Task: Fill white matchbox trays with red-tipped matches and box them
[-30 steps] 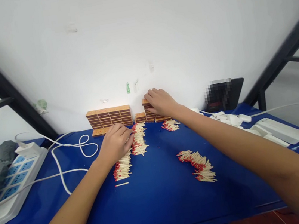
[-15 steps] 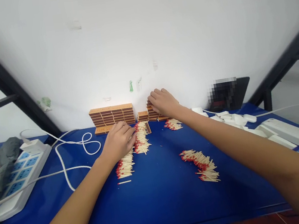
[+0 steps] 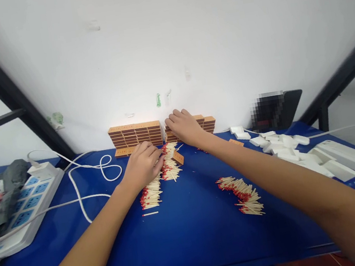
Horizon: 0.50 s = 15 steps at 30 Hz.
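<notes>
Orange matchboxes (image 3: 135, 134) are stacked in a wall against the white wall at the back of the blue table (image 3: 194, 238). My right hand (image 3: 183, 126) reaches to a second stack of matchboxes (image 3: 205, 123) beside it, fingers curled over the boxes. One loose matchbox (image 3: 177, 156) lies tilted on a long row of red-tipped matches (image 3: 157, 176). My left hand (image 3: 142, 164) rests on that row, fingers curled down onto the matches. Another heap of matches (image 3: 243, 194) lies under my right forearm's near side.
A white power strip (image 3: 21, 209) with blue sockets and white cables (image 3: 84, 183) sits at left, beside a grey bag (image 3: 3, 192). White plastic pieces (image 3: 280, 141) and flat white trays (image 3: 343, 160) lie at right. Black frame bars rise on both sides.
My right hand has slid left along the back stacks. A loose matchbox now lies on the match row, and another shows by my right forearm. My left hand has stayed put.
</notes>
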Tool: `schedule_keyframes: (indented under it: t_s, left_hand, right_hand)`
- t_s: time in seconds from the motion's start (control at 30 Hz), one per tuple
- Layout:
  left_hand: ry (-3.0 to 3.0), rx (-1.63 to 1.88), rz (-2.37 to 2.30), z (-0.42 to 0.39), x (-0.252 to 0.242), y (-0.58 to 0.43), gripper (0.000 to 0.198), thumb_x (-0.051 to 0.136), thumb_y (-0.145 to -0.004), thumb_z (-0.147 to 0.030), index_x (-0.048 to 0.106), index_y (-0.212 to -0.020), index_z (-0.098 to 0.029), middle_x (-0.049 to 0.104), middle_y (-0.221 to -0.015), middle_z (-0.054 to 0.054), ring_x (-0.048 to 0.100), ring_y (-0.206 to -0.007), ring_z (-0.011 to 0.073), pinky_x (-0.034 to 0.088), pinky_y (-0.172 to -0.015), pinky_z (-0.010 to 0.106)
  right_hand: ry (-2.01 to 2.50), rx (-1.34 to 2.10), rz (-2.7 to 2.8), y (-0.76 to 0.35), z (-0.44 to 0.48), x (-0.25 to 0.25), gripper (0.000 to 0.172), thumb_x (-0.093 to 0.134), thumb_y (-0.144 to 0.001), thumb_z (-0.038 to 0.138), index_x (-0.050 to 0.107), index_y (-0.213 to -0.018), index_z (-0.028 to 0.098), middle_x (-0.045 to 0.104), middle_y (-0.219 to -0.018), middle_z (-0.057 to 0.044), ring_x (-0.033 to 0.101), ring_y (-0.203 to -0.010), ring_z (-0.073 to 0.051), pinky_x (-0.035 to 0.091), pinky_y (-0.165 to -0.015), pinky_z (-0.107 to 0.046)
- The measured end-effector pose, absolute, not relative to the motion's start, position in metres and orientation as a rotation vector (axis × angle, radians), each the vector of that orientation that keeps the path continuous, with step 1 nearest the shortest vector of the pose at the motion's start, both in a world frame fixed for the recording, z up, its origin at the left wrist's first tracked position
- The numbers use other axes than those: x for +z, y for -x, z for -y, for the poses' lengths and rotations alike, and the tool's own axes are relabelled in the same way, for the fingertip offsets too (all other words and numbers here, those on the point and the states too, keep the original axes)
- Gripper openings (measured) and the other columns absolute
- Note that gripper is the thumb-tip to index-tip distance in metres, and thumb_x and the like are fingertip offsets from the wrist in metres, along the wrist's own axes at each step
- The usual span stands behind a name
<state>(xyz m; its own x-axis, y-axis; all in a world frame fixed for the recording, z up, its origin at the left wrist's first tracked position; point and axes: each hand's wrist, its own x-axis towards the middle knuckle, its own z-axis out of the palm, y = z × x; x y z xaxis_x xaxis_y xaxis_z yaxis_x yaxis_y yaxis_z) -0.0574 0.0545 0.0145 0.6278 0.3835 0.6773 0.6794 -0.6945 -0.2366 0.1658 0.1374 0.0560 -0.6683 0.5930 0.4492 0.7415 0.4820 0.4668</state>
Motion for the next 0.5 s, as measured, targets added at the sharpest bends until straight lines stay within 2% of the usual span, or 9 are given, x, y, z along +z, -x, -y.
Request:
schedule_keyframes:
  t_s: [0.27,0.5]
  left_hand:
    - [2.371,-0.822,0.832,-0.053,0.015,0.057,0.02,0.057,-0.105,-0.024,0.075,-0.1,-0.015,0.076,-0.093,0.011,0.063,-0.095,0.0277,0.052,-0.081,0.043]
    - [2.373,-0.825,0.825,-0.054,0.015,0.057,0.02,0.057,-0.105,-0.023,0.074,-0.099,-0.015,0.076,-0.092,0.011,0.064,-0.096,0.0275,0.052,-0.082,0.042]
  right_hand:
    - [1.158,-0.953,2.532,-0.169,-0.145,0.045,0.021,0.053,-0.102,0.011,0.071,-0.112,0.012,0.072,-0.107,-0.019,0.052,-0.109,-0.035,0.032,-0.084,-0.045]
    - [1.076,-0.956,2.558,-0.164,-0.147,0.04,0.025,0.048,-0.107,0.015,0.07,-0.119,0.015,0.07,-0.112,-0.018,0.052,-0.11,-0.034,0.032,-0.084,-0.043]
